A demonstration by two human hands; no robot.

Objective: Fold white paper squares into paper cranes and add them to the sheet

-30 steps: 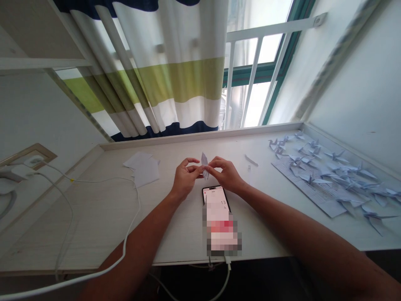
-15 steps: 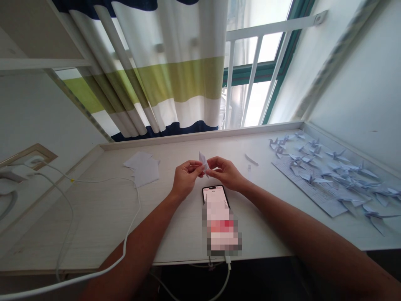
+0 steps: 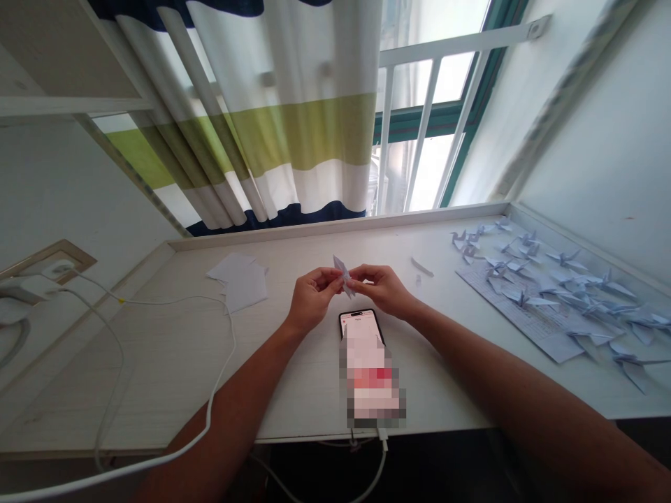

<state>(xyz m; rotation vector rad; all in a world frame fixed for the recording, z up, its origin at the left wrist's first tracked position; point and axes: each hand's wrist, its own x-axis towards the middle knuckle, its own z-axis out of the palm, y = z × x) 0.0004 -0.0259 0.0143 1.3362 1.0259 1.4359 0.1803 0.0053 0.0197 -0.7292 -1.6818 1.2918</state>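
Observation:
Both hands meet over the middle of the white desk (image 3: 157,363). My left hand (image 3: 310,297) and my right hand (image 3: 381,288) each pinch one side of a small folded piece of pale paper (image 3: 343,272), held just above the desk. Its pointed tip sticks up between my fingertips. A phone (image 3: 367,356) lies flat on the desk right below my hands, screen lit.
Several folded paper cranes (image 3: 556,286) lie on a printed sheet at the right. Loose white paper squares (image 3: 238,279) sit left of my hands. A white cable (image 3: 172,307) runs across the left desk. A paper scrap (image 3: 422,267) lies behind my right hand. Curtain and window stand behind.
The folded paper has tilted and dropped slightly between my fingers. Both hands stayed in nearly the same place, with the fingers closing in tighter.

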